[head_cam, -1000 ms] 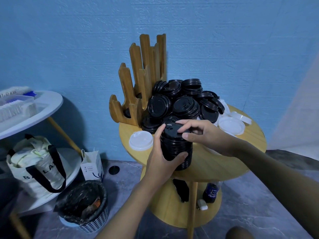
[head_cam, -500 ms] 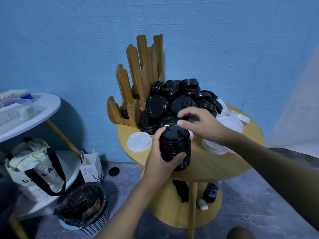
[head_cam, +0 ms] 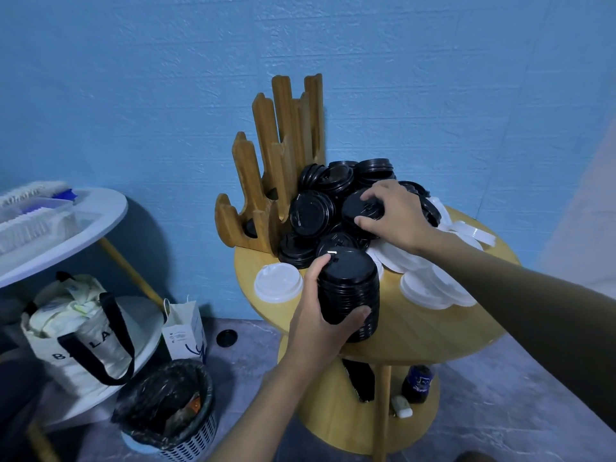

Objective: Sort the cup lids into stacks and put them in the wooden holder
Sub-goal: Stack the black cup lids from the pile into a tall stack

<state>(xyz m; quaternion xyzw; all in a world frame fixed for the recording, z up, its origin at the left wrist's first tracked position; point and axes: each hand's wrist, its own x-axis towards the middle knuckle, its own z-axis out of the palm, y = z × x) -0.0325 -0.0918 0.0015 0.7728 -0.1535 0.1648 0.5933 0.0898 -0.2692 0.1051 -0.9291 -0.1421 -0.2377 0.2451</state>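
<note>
A tall stack of glossy, ribbed black lids (head_cam: pixel 350 288) is gripped by the left hand (head_cam: pixel 316 318), fingers curled round it, in front of the wooden holder (head_cam: pixel 266 181), close to the round table's (head_cam: pixel 416 331) front edge. A strip of bare tabletop is left beside the stack. Farther back, right of the holder, a black lid (head_cam: pixel 361 211) on the loose pile is pinched by the right hand (head_cam: pixel 396 218).

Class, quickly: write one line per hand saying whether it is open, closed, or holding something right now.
Left hand: closed around the stack of black lids.
Right hand: gripping one loose black lid.
</note>
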